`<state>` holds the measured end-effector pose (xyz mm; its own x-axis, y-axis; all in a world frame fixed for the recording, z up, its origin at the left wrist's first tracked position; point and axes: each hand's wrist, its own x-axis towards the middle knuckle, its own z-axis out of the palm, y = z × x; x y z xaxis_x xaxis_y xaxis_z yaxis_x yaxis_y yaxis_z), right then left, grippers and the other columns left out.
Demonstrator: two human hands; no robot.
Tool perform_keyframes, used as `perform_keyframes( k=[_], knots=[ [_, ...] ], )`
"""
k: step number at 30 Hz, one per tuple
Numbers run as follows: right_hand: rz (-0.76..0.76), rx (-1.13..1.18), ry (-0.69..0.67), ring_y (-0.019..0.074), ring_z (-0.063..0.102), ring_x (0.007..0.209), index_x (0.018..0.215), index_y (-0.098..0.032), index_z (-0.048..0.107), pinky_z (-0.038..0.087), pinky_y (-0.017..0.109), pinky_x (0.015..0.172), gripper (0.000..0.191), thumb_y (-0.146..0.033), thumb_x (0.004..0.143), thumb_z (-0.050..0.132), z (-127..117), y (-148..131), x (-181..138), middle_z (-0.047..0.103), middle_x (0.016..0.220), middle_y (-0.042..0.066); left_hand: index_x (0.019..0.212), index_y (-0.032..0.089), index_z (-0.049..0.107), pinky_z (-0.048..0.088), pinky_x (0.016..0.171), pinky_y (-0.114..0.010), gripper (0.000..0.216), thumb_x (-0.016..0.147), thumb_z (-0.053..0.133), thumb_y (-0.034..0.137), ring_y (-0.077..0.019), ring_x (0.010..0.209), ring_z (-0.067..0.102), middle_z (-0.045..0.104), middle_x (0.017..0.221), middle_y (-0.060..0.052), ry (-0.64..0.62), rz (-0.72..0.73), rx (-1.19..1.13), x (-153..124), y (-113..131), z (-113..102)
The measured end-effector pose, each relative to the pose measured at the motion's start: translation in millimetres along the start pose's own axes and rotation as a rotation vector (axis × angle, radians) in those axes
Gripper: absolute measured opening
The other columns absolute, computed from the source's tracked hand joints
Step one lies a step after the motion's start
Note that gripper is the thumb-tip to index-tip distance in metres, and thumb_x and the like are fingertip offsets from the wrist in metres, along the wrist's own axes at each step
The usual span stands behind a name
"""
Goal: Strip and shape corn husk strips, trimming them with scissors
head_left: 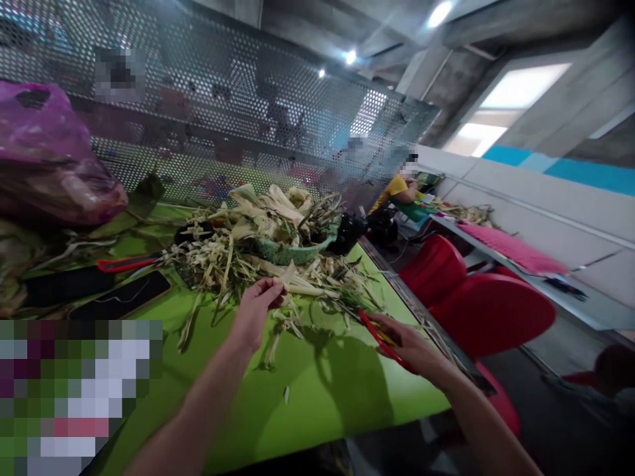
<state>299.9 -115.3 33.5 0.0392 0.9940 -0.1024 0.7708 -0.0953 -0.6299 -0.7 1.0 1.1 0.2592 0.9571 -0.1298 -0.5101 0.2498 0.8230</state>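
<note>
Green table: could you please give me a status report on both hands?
Left hand: pinching pale husk piece. Right hand: holding red-handled tool. Loose scraps piled beyond both hands.

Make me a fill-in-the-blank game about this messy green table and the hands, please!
1. The red-handled scissors are in the person's ____ hand.
2. The left hand holds a pale strip of husk above the tabletop, which is bright ____.
3. The metal partition behind the table is covered with lots of little ____.
4. The nearest chair, to the right of the table, is ____.

Missing words: right; green; holes; red.
</note>
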Motion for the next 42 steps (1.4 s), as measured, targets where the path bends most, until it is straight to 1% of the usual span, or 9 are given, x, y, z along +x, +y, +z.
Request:
perform_keyframes(
  k=[3,6,12,15,20,24,34,37,42],
  knots=[
    [0.075,0.305,-0.078,0.0205,0.059,0.077,0.129,-0.023,0.049,0.048,0.031,0.064,0.057,-0.032,0.075,0.065,3,-9,-8,0.063,0.098,0.008,0.074,0.015,0.062,0.043,0.062,-0.021,0.022,0.066,0.073,0.032,-0.0081,0.06,0.052,0.062,0.072,-0.002,-0.009,-0.016,-0.027,-1,0,1],
    [0.065,0.433,-0.105,0.0159,0.054,0.063,0.133,-0.025,0.044,0.045,0.027,0.052,0.058,-0.038,0.079,0.062,13,-28,-7,0.06,0.087,0.005,0.074,0.015,0.062,0.042,0.061,-0.02,0.024,0.065,0.074,0.033,-0.0079,0.06,0.051,0.061,0.071,-0.001,-0.02,-0.023,-0.055,0,1,2],
    [-0.064,0.274,-0.165,0.0202,0.057,0.082,0.135,-0.026,0.041,0.05,0.032,0.072,0.061,-0.038,0.078,0.063,26,-57,12,0.059,0.093,0.005,0.073,0.014,0.062,0.041,0.06,-0.02,0.027,0.062,0.075,0.035,-0.0079,0.059,0.051,0.061,0.071,-0.001,-0.016,-0.014,-0.062,2,1,1],
    [-0.111,0.252,-0.224,0.0216,0.058,0.088,0.134,-0.028,0.042,0.049,0.032,0.077,0.059,-0.041,0.079,0.061,27,-62,18,0.06,0.098,0.005,0.072,0.014,0.062,0.04,0.06,-0.021,0.026,0.063,0.075,0.035,-0.0075,0.058,0.05,0.061,0.07,-0.001,-0.02,-0.016,-0.058,1,4,2],
    [-0.138,0.24,-0.265,0.0247,0.055,0.1,0.135,-0.026,0.042,0.046,0.035,0.085,0.063,-0.046,0.078,0.061,34,-71,21,0.054,0.121,0.009,0.075,0.015,0.062,0.042,0.065,-0.023,0.023,0.066,0.073,0.033,-0.0093,0.063,0.053,0.063,0.074,-0.002,-0.03,-0.035,-0.033,-2,6,5],
    [-0.169,0.266,-0.266,0.026,0.052,0.106,0.135,-0.024,0.041,0.042,0.037,0.091,0.063,-0.047,0.079,0.061,41,-82,25,0.053,0.123,0.01,0.069,0.016,0.061,0.042,0.068,-0.024,0.024,0.064,0.074,0.034,-0.0103,0.064,0.053,0.062,0.071,-0.001,-0.063,-0.026,0.006,-3,4,8],
    [-0.193,0.311,-0.235,0.0202,0.052,0.086,0.127,-0.023,0.049,0.045,0.03,0.076,0.053,-0.047,0.081,0.059,51,-88,32,0.055,0.087,0.003,0.068,0.015,0.06,0.04,0.064,-0.022,0.023,0.064,0.073,0.033,-0.0088,0.062,0.049,0.056,0.067,0.001,-0.097,-0.006,0.013,-2,-1,10],
    [-0.197,0.327,-0.252,0.0178,0.05,0.079,0.126,-0.023,0.05,0.044,0.027,0.071,0.051,-0.044,0.081,0.06,53,-86,35,0.052,0.082,0.002,0.068,0.015,0.061,0.04,0.063,-0.022,0.023,0.063,0.074,0.032,-0.0082,0.061,0.048,0.054,0.065,0.002,-0.088,-0.005,-0.008,-2,-3,10],
    [-0.146,0.336,-0.232,0.0142,0.048,0.066,0.118,-0.022,0.056,0.042,0.025,0.062,0.041,-0.037,0.08,0.062,57,-82,38,0.052,0.074,-0.001,0.07,0.015,0.062,0.042,0.067,-0.023,0.023,0.063,0.074,0.033,-0.01,0.066,0.052,0.059,0.072,-0.001,-0.087,-0.017,-0.002,-2,-3,10]
  ],
)
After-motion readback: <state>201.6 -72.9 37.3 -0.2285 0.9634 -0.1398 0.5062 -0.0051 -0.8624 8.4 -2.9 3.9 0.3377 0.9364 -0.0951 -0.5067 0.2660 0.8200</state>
